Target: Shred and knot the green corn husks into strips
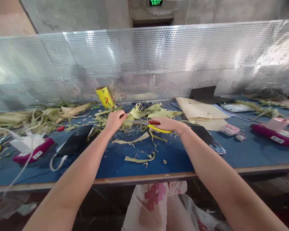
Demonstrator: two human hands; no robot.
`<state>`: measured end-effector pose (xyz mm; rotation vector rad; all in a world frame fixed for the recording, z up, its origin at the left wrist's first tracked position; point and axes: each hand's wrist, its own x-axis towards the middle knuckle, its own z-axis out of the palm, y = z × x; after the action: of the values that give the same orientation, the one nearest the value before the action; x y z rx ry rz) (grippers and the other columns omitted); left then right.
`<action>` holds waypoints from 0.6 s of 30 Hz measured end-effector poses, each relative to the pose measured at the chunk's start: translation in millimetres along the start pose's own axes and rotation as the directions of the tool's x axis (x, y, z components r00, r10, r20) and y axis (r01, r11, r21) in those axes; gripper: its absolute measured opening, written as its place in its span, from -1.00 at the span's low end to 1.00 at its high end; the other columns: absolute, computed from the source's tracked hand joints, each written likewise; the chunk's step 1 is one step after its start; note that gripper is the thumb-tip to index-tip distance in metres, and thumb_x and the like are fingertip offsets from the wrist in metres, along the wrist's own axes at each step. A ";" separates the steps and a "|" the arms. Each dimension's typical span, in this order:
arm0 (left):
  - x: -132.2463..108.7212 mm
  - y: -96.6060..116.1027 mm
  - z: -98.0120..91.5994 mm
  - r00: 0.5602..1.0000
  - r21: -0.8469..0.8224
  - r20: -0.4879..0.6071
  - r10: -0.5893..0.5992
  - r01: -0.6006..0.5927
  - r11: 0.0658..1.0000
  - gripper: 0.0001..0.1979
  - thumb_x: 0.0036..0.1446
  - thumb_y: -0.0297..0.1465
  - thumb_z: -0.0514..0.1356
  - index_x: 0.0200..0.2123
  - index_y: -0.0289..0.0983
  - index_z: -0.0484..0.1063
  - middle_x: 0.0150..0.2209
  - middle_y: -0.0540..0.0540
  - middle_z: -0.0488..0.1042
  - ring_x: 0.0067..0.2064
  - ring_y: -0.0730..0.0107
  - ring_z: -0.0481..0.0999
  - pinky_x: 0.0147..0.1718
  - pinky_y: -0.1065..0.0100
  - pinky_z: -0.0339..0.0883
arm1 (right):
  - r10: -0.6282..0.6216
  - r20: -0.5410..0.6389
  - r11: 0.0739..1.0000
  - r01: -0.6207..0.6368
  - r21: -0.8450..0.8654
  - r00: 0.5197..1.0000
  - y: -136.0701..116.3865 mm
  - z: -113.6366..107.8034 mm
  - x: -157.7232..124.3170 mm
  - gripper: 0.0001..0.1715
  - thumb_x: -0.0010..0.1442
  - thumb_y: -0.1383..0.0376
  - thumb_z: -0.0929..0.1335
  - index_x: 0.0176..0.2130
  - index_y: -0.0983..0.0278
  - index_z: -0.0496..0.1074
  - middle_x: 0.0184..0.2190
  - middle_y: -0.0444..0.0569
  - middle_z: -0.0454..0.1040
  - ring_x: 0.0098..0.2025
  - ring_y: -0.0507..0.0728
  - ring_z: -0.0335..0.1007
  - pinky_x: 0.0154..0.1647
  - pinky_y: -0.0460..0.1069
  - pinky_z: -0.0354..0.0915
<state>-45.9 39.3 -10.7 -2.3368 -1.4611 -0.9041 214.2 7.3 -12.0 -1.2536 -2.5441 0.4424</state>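
Observation:
My left hand is closed, its fingers pinching a pale green corn husk over the middle of the table. Gripped in my right hand is a pair of scissors with yellow and red handles. The blades point left and lie at the husk by my left fingers; whether they are parted I cannot tell. More loose husks lie heaped just behind both hands. Nearer to me are cut strips of husk and small scraps on the blue table top.
A yellow cardboard tube stands behind my left hand. Phones lie on both sides, the left one with a white cable. Purple power strips sit farther out. Brown paper lies at right. A perforated metal screen closes the back.

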 end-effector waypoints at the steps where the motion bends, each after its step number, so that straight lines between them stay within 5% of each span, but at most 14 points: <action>1: 0.0 -0.4 -0.1 1.000 0.003 -0.003 -0.002 0.002 1.000 -0.65 0.12 -0.19 -0.04 -0.55 -0.27 0.33 -0.58 -0.04 0.36 -0.50 0.41 0.29 -0.43 0.37 0.09 | 0.000 -0.001 1.000 0.000 0.002 1.000 -0.5 -0.3 -0.1 -0.70 0.10 0.08 0.25 -0.28 0.25 0.28 -0.26 0.01 0.42 -0.29 0.11 0.31 -0.29 -0.02 0.17; 18: -0.1 -3.8 -3.2 0.999 0.051 -0.029 0.032 -0.030 0.998 -0.63 0.13 -0.18 -0.05 -0.55 -0.27 0.35 -0.58 -0.05 0.37 -0.50 0.40 0.31 -0.42 0.37 0.11 | -0.019 -0.020 0.999 0.019 -0.042 1.000 8.4 -2.3 1.1 -0.75 0.13 0.12 0.21 -0.37 0.25 0.27 -0.31 -0.02 0.42 -0.32 0.09 0.29 -0.33 -0.03 0.14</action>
<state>-50.4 39.3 -8.7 -2.2934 -1.4153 -0.8796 220.5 13.4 -13.0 -1.2408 -2.5588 0.3727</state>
